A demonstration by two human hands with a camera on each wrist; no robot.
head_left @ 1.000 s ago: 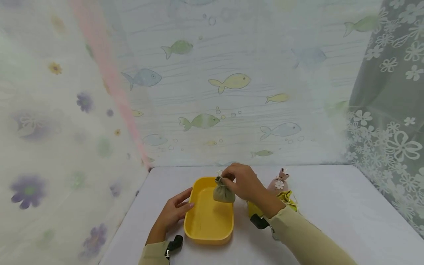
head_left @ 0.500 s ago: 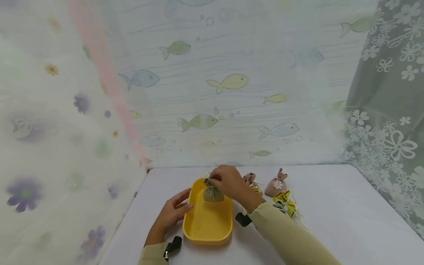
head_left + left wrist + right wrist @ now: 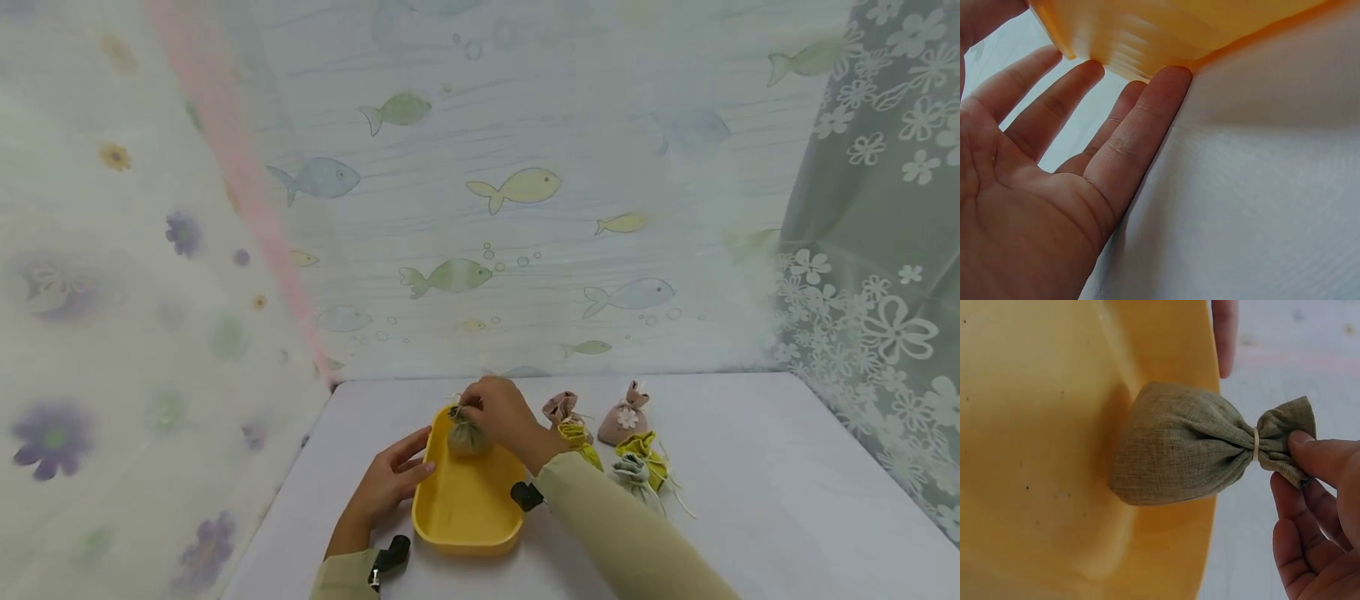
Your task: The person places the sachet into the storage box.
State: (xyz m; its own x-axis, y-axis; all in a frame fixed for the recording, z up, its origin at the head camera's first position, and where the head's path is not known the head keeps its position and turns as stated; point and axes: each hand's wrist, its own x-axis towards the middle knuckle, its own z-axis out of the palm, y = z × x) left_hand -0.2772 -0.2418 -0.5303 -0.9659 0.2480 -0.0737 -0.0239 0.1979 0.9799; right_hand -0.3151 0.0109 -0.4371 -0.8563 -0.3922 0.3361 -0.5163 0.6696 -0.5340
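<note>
A grey-green drawstring pouch (image 3: 469, 439) hangs upright inside the far end of the yellow tray (image 3: 472, 508). My right hand (image 3: 498, 412) pinches its gathered top between thumb and fingers. In the right wrist view, a pale cord circles the neck of the pouch (image 3: 1179, 444), and its rounded body is close to the tray wall (image 3: 1191, 550); whether it touches the bottom I cannot tell. My left hand (image 3: 393, 475) rests against the tray's left side. Its fingers (image 3: 1141, 137) are fairly straight and touch the outer wall in the left wrist view.
Right of the tray on the white table (image 3: 750, 483) are a pink pouch with a white flower (image 3: 624, 421), another pink pouch (image 3: 561, 408), yellow pouches (image 3: 654, 462) and a grey-green one (image 3: 633, 473). A fish-patterned curtain (image 3: 525, 292) hangs behind the table.
My right hand has carried the grey-green pouch leftward and lower, from the tray's right rim into its far end. More pouches on the right are uncovered. The left hand stays against the tray.
</note>
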